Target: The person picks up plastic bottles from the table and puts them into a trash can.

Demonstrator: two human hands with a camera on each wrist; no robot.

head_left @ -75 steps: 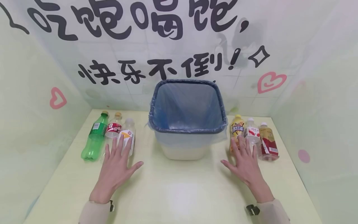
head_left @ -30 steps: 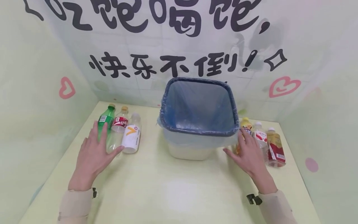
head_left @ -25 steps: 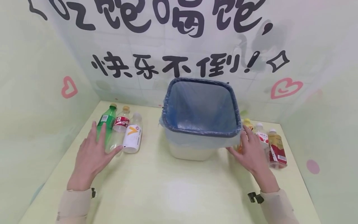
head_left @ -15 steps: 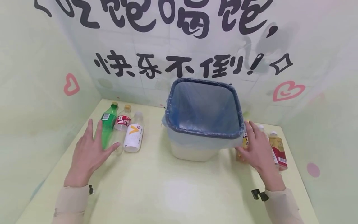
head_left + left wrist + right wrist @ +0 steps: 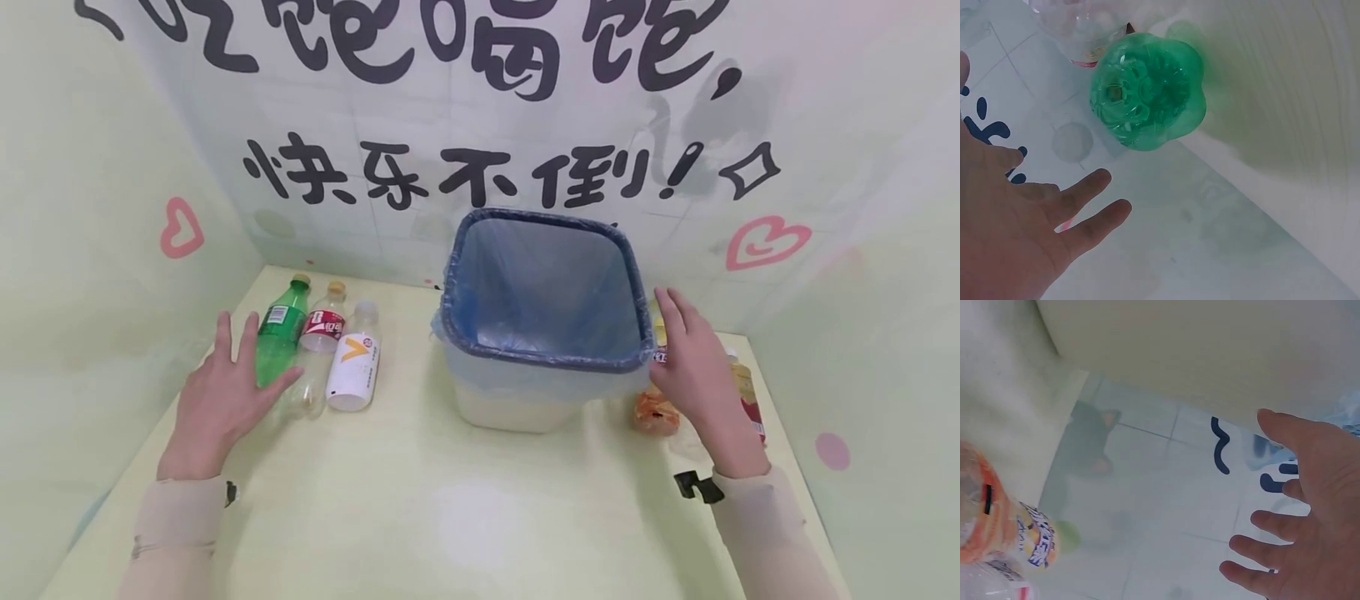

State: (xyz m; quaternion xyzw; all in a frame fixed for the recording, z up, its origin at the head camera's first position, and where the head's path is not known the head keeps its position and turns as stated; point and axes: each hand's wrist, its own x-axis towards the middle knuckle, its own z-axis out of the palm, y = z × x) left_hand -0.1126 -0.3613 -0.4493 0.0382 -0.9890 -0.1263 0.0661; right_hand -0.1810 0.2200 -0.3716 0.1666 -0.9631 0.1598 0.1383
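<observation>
Fingers spread, my left hand (image 5: pixel 219 400) hovers just left of a green bottle (image 5: pixel 281 329); the left wrist view has the bottle's base (image 5: pixel 1147 92) beyond the fingertips. Beside it lie a clear bottle with a red label (image 5: pixel 324 325) and a white-labelled bottle (image 5: pixel 354 367). My right hand (image 5: pixel 705 375) is held over the right-hand bottles with extended fingers, gripping nothing. It partly covers the orange-and-yellow bottle (image 5: pixel 657 412) and the red-and-gold bottle (image 5: pixel 747 392), and hides most of a clear one. In the right wrist view the orange-and-yellow bottle (image 5: pixel 1038 534) is away from the hand (image 5: pixel 1316 525).
A pale bin with a blue liner and dark blue rim (image 5: pixel 547 360) stands between the two groups of bottles, near the back of the light table (image 5: pixel 465 517). Printed walls (image 5: pixel 405 242) enclose the table at the back and sides.
Both hands were over the bottles at first. The left hand has moved left, off the white-labelled bottle; the right hand has shifted right and up. The head view has also shifted.
</observation>
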